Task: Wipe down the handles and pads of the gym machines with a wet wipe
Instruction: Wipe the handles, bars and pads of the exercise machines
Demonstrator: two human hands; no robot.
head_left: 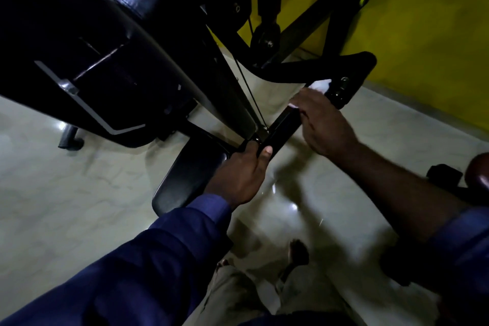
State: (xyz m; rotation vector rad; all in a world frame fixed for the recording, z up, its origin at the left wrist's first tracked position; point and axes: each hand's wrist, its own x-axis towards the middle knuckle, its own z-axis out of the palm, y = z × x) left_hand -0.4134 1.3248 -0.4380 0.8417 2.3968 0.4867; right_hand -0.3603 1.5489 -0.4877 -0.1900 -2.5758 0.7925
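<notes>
A black handle bar (pixel 284 127) hangs from a cable (pixel 251 95) and runs diagonally from lower left to upper right. My left hand (pixel 242 174) grips its lower end, thumb on top. My right hand (pixel 324 124) is closed around the bar's upper part, pressing a white wet wipe (pixel 320 86) against it; the wipe sticks out past my fingers near the bar's end fitting (pixel 340 92). A black seat pad (pixel 185 177) lies below my left hand. A big black back pad (pixel 105 47) fills the upper left.
The machine's black frame and pulley (pixel 266 34) stand at the top middle against a yellow wall (pixel 428 34). Glossy pale floor tiles (pixel 66 193) spread below. My legs and a bare foot (pixel 299 251) show at the bottom. Another dark pad (pixel 476 172) sits at the right edge.
</notes>
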